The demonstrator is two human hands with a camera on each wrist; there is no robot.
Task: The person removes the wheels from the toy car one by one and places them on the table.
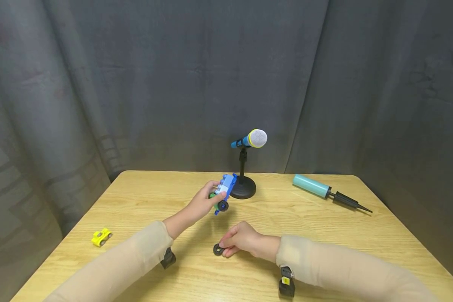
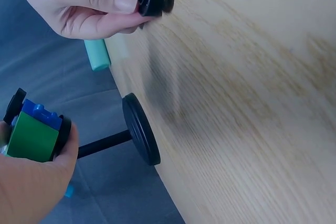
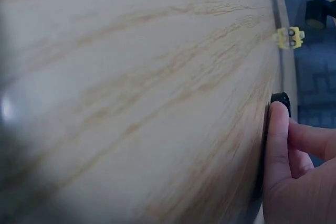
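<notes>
We see the left hand [image 1: 201, 203] gripping a blue-and-green toy vehicle [image 1: 228, 183] between thumb and fingers, raised over the table [image 1: 147, 197]. The right hand [image 1: 246, 238] — nearer us — pinches a black wheel [image 1: 215, 251] at its fingertips. Beyond the left hand we see a microphone [image 1: 243, 156]; well to its left, a yellow car [image 1: 101, 237]; beyond the right hand, rightward, a turquoise pump [image 1: 314, 187].
</notes>
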